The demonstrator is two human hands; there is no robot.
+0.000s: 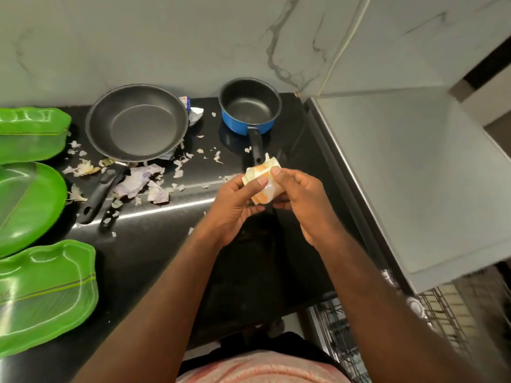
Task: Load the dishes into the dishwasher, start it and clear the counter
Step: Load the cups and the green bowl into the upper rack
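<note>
Both hands meet over the black counter and hold a crumpled white and orange wrapper. My left hand pinches its left side with the thumb on top. My right hand grips its right side. A black frying pan lies at the back left with its handle pointing toward me. A small blue saucepan stands at the back right, handle toward the hands. Three green leaf-shaped plates line the left edge. The dishwasher rack shows at the lower right.
Garlic and onion peels are scattered around the pan handle and across the middle of the counter. A crumpled blue and white packet lies between pan and saucepan. A grey steel surface borders the counter on the right. A marble wall rises behind.
</note>
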